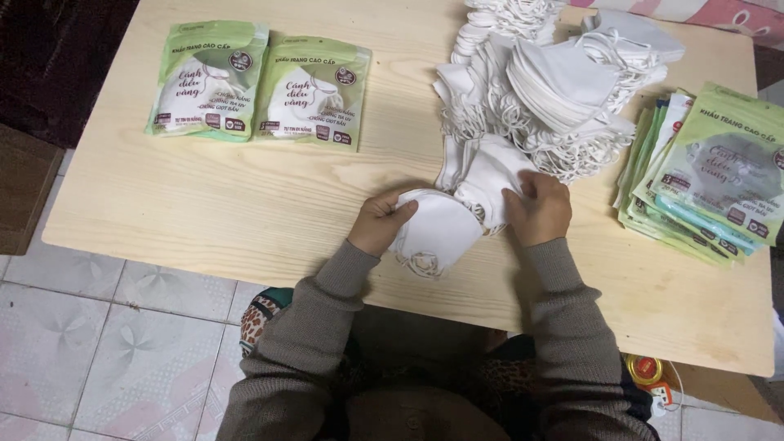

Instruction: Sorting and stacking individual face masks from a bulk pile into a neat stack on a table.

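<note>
A person sits at a pale wooden tabletop [245, 212], both arms in grey-brown knitted sleeves reaching forward over its near edge. The left hand [377, 222] has its grip clamped on the left rim of a small stack of white face masks [437, 233], thumb on top and fingers curled under. The right hand [537, 208] pinches the right side of the same stack, its fingertips pressed together on the fabric where a few folded masks stick up. The stack lies on the tabletop just in front of the person, between the two hands, with loops of ear elastic bunched at its near end.

Just beyond the hands, touching the far side of the held stack, a large heap of loose white masks [547, 82] spreads toward the far edge, tangled with ear loops. To the right, near the right hand but apart from it, a fanned pile of flat green pouches [710, 180] lies overlapping. Well apart on the far left, two filled green pouches [261, 86] lie side by side, each showing a white mask through its window.

Below the tabletop edge are pale patterned floor tiles [122, 343], and near the person's right elbow a small orange roll [645, 369] sits on the floor.
</note>
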